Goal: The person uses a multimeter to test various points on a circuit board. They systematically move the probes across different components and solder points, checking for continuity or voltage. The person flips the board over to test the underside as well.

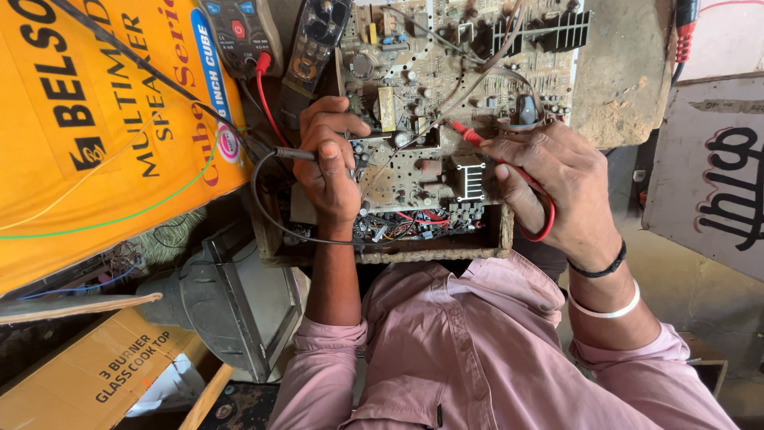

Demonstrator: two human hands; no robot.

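Note:
A dusty brown circuit board [422,87], crowded with components and black heat sinks, lies in front of me on a box-like frame. My left hand [330,163] grips a black test probe [296,154] whose tip rests on the board's near left part. My right hand [557,179] holds a red test probe [469,135] pointed at the board's middle, its red lead looping under my wrist. Both leads run up to a grey multimeter [239,32] at the top left.
A big yellow cardboard box [87,127] stands at left, with a brown carton [103,366] below it and a grey picture tube [227,302] between. A dark remote-like device [318,36] lies beside the meter. A grey panel [708,175] leans at right.

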